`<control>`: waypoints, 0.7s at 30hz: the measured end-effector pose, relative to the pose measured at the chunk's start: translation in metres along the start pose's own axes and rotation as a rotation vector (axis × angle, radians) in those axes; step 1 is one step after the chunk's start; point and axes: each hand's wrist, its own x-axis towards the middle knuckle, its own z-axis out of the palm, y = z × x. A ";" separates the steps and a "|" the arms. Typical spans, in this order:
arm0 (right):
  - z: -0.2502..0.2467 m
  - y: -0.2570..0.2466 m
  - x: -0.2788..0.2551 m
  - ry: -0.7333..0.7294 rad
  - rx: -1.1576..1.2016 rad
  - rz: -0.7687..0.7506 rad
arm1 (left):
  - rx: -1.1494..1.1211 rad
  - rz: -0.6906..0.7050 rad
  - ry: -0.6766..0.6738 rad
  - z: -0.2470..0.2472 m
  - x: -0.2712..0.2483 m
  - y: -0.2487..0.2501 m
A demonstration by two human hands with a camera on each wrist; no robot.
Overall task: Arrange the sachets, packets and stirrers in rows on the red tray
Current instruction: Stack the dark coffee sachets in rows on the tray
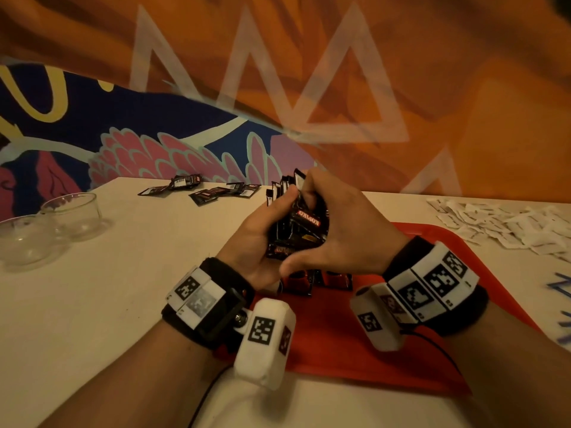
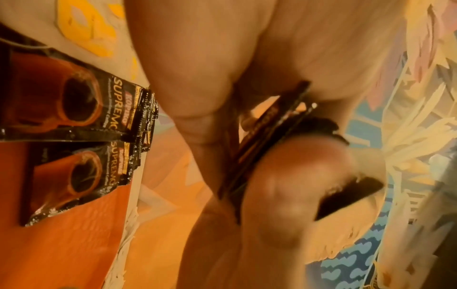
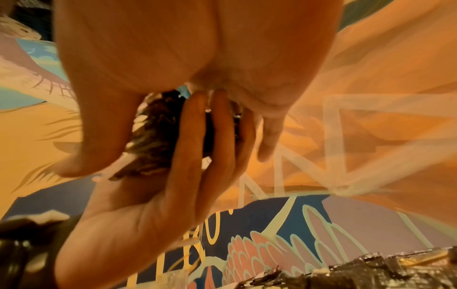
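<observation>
A bunch of black coffee sachets point(image 1: 301, 220) is held up over the red tray point(image 1: 355, 344), clasped between both hands. My left hand point(image 1: 265, 230) grips the bunch from the left, thumb on top. My right hand point(image 1: 333, 220) wraps it from the right, fingers curled over the upper edge. In the left wrist view the sachet edges point(image 2: 269, 140) show pinched between fingers. Two or three coffee sachets point(image 2: 74, 125) lie side by side on the tray point(image 2: 61, 244), partly hidden under my hands in the head view. The right wrist view shows the bunch point(image 3: 158, 133) between both hands.
More black sachets point(image 1: 213, 189) lie scattered at the table's far edge. A heap of white sachets point(image 1: 506, 225) sits to the right of the tray. Two clear glass bowls point(image 1: 49, 223) stand at the left. A painted wall rises behind the table.
</observation>
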 end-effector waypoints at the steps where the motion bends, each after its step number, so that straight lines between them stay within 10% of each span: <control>1: -0.002 0.000 0.000 -0.011 0.030 0.018 | -0.009 -0.010 0.001 0.000 0.000 0.001; 21: 0.003 0.001 0.000 -0.058 -0.093 0.048 | 0.040 -0.120 0.106 0.001 0.006 -0.002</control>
